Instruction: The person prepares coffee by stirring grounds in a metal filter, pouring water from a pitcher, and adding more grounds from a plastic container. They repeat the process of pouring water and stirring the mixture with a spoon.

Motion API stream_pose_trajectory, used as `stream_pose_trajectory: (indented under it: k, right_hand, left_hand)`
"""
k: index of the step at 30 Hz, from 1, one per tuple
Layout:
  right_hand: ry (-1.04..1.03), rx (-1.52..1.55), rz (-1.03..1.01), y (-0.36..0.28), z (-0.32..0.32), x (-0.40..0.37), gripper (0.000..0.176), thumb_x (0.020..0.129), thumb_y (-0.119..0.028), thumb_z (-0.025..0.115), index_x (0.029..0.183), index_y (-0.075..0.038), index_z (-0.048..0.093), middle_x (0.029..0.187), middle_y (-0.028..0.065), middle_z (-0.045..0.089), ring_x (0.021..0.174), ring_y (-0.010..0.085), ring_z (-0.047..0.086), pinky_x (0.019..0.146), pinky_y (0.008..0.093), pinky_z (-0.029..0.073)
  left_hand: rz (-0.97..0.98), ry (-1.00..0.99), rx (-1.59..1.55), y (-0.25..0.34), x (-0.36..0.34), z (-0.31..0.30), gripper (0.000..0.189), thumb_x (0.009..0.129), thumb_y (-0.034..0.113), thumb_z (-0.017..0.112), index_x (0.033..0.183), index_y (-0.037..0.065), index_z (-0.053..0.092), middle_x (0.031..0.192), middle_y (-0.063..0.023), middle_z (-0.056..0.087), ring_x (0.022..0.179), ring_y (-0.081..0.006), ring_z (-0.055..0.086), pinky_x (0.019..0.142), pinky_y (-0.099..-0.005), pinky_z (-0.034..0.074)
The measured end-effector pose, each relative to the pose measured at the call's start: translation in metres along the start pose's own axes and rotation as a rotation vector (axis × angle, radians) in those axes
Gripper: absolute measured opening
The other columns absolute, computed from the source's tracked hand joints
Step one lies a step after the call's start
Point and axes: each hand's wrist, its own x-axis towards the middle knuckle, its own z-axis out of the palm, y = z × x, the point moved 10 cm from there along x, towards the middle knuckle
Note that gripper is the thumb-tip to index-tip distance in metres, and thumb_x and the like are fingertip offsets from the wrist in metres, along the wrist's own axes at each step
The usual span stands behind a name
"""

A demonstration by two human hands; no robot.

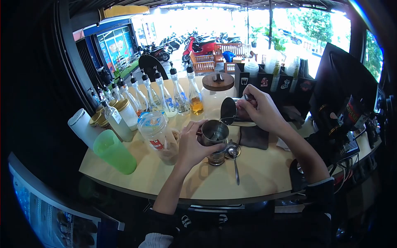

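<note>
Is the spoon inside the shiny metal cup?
No, the spoon lies on the counter beside the metal cup in the left hand, while the right hand holds a small jug.

Left hand [191, 145], cup [215, 133]; right hand [259, 110], pitcher [228, 110]

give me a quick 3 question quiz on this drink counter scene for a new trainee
1. True or false: the left hand grips the round steel cup.
2. What does the right hand hold? A) small dark metal pitcher B) wooden lid C) glass bottle
3. Fill in: the translucent tumbler near the left edge of the tan counter is coloured ____.

Key: 1 true; 2 A; 3 green.
</note>
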Motion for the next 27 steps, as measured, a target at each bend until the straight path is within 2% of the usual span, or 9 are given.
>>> stream_pose_trajectory:
  k: [4, 9, 11, 13, 15, 27]
  right_hand:
    - [0.002, 0.056, 0.006, -0.001, -0.003, -0.003, 0.020, 0.092, -0.006, 0.057, 0.084, 0.003, 0.041, 0.065, 0.0051, 0.052, 0.069, 0.0060, 0.062, 0.053, 0.0245, 0.047]
    - [0.007, 0.066, 0.035, -0.002, -0.005, -0.004, 0.020, 0.092, -0.007, 0.057, 0.084, 0.003, 0.042, 0.066, 0.0054, 0.052, 0.068, 0.0063, 0.062, 0.053, 0.0251, 0.047]
    - [0.053, 0.092, 0.004, -0.002, -0.007, -0.003, 0.022, 0.088, -0.010, 0.061, 0.082, -0.002, 0.041, 0.058, 0.0025, 0.032, 0.057, 0.0110, 0.029, 0.051, 0.0293, 0.030]
    - [0.062, 0.087, -0.009, -0.004, -0.007, -0.001, 0.022, 0.088, -0.010, 0.062, 0.082, -0.002, 0.041, 0.058, 0.0026, 0.032, 0.057, 0.0111, 0.029, 0.051, 0.0293, 0.030]
    - [0.070, 0.083, -0.024, -0.006, -0.006, 0.000, 0.023, 0.087, -0.010, 0.062, 0.082, -0.002, 0.041, 0.058, 0.0027, 0.032, 0.057, 0.0112, 0.030, 0.051, 0.0293, 0.031]
    - [0.061, 0.117, -0.076, -0.022, 0.004, 0.004, 0.023, 0.088, -0.009, 0.062, 0.083, -0.001, 0.042, 0.060, 0.0019, 0.034, 0.058, 0.0083, 0.030, 0.051, 0.0276, 0.033]
  left_hand:
    - [0.021, 0.017, 0.025, 0.000, -0.001, 0.000, 0.078, 0.053, 0.038, 0.088, 0.117, 0.006, 0.060, 0.101, -0.0087, 0.059, 0.099, -0.0265, 0.056, 0.085, -0.0386, 0.050]
    - [0.055, 0.049, -0.031, -0.002, -0.001, 0.002, 0.076, 0.052, 0.032, 0.088, 0.117, 0.007, 0.058, 0.104, -0.0079, 0.058, 0.102, -0.0282, 0.055, 0.092, -0.0417, 0.044]
    - [0.075, 0.058, -0.053, -0.002, -0.002, 0.003, 0.076, 0.052, 0.030, 0.088, 0.117, 0.007, 0.058, 0.105, -0.0080, 0.058, 0.103, -0.0282, 0.055, 0.093, -0.0418, 0.043]
    - [0.095, 0.064, -0.075, 0.001, -0.003, 0.004, 0.075, 0.051, 0.029, 0.088, 0.117, 0.007, 0.057, 0.105, -0.0080, 0.058, 0.104, -0.0281, 0.054, 0.094, -0.0420, 0.042]
    - [0.148, 0.085, -0.012, 0.007, -0.004, 0.002, 0.077, 0.052, 0.026, 0.090, 0.118, 0.004, 0.057, 0.105, -0.0073, 0.057, 0.097, -0.0201, 0.059, 0.086, -0.0329, 0.047]
    - [0.138, 0.077, -0.060, 0.011, -0.006, 0.008, 0.078, 0.053, 0.024, 0.091, 0.119, 0.001, 0.055, 0.107, -0.0083, 0.056, 0.099, -0.0207, 0.057, 0.089, -0.0331, 0.046]
